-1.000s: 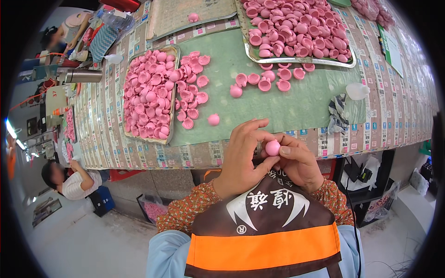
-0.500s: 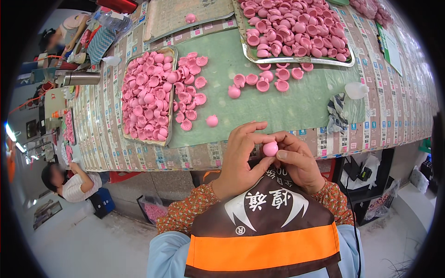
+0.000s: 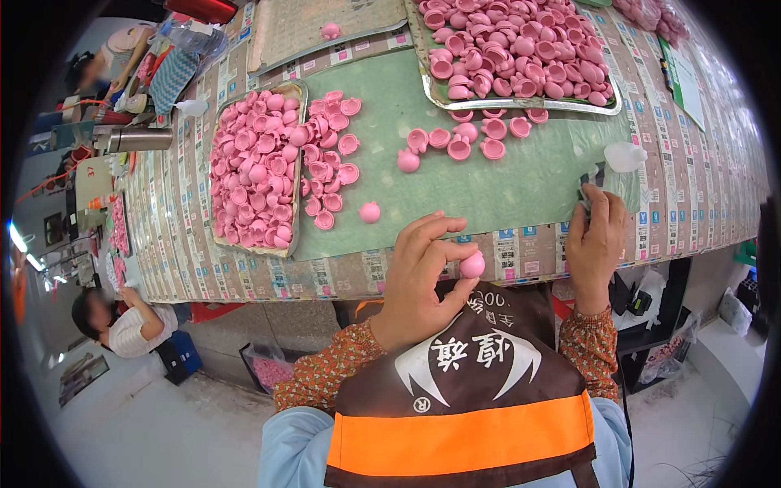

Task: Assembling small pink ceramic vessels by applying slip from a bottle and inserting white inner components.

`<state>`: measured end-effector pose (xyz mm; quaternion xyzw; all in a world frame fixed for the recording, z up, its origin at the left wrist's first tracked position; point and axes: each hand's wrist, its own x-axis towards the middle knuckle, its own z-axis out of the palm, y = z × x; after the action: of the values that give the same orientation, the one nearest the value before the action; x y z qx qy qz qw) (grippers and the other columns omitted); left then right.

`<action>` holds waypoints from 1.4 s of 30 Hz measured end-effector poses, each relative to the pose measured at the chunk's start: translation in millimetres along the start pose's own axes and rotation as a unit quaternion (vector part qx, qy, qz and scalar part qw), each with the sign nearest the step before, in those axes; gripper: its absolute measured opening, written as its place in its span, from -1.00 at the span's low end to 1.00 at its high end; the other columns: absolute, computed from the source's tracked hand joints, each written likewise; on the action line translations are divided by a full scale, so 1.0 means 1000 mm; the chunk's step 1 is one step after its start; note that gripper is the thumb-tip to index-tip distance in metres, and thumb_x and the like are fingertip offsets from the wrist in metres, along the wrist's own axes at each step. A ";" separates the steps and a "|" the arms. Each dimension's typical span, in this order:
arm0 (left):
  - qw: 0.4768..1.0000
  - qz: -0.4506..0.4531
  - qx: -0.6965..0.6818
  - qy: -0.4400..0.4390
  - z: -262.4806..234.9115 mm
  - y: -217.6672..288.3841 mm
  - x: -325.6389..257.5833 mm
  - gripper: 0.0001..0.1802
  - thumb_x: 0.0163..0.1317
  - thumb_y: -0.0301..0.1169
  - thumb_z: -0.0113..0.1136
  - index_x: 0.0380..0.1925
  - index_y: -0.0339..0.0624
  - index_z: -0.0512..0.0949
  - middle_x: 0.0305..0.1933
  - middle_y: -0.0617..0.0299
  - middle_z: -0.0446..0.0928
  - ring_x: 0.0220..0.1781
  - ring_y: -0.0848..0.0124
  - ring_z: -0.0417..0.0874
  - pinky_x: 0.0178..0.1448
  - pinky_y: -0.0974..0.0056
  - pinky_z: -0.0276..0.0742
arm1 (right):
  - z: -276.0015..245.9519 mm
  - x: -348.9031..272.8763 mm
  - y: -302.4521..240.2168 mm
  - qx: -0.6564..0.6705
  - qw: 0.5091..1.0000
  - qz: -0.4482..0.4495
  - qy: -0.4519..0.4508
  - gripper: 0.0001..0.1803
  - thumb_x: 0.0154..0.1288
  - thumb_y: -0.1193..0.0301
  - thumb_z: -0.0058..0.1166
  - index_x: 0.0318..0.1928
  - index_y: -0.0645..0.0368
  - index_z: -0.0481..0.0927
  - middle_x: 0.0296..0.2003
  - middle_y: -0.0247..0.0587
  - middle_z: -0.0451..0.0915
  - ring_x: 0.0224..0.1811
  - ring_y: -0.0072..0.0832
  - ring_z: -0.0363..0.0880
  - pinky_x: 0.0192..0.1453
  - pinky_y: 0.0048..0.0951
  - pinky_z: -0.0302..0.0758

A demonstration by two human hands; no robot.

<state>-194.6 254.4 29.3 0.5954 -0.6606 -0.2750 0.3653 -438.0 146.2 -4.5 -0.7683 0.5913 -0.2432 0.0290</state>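
My left hand (image 3: 419, 272) pinches a small round pink plastic piece (image 3: 472, 264) between thumb and fingertips, just in front of the apron. To the right, my right hand (image 3: 599, 240) is on a grey and dark patterned cloth (image 3: 595, 176) at the table's near edge, its fingers bent down over it. Most of the cloth is hidden beneath that hand. A single pink ball (image 3: 369, 212) lies on the green sheet (image 3: 358, 244) beyond my left hand. Loose pink half-shells (image 3: 459, 147) are scattered farther back.
A tray (image 3: 294, 203) heaped with pink pieces stands at left, with more pieces beside it. Another full tray (image 3: 521, 105) is at the back, near a mostly bare tray (image 3: 301, 41). A white translucent bottle (image 3: 625, 158) lies right of the cloth. Another person (image 3: 122, 321) sits at far left.
My right hand has let go of the pink piece and moved right onto the cloth. My left hand still holds the piece in nearly the same place.
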 end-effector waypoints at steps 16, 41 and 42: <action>1.000 0.010 -0.002 0.012 0.003 0.000 -0.003 -0.64 -0.11 -0.50 0.44 -0.27 -0.16 0.53 0.17 0.09 0.49 0.31 -0.03 0.44 0.34 -0.02 0.34 | -0.024 -0.022 -0.082 0.447 0.865 -0.037 -0.225 -0.68 0.06 0.55 0.39 -0.15 0.14 0.61 -0.28 -0.21 0.48 -0.21 -0.35 0.50 -0.18 -0.40 0.45; 0.993 0.015 -0.113 -0.008 0.005 -0.013 -0.005 -0.54 -0.04 -0.36 0.58 -0.11 -0.09 0.60 0.19 0.12 0.49 0.35 0.09 0.40 0.39 0.04 0.27 | -0.033 -0.013 -0.073 0.542 0.803 0.052 -0.243 -0.79 0.24 0.65 0.23 -0.12 0.29 0.58 -0.22 -0.28 0.52 -0.20 -0.57 0.50 -0.09 -0.53 0.43; 0.993 0.016 -0.113 -0.009 0.006 -0.014 -0.005 -0.54 -0.04 -0.36 0.58 -0.11 -0.09 0.60 0.19 0.12 0.49 0.35 0.09 0.40 0.39 0.04 0.27 | -0.033 -0.013 -0.077 0.502 0.832 -0.016 -0.235 -0.81 0.21 0.65 0.23 -0.15 0.27 0.60 -0.23 -0.23 0.52 -0.22 -0.52 0.52 -0.12 -0.50 0.45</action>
<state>-190.8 257.4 14.2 0.5370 -0.6380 -0.3474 0.4288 -385.0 189.1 46.2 -0.6912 0.3510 -0.3195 0.5449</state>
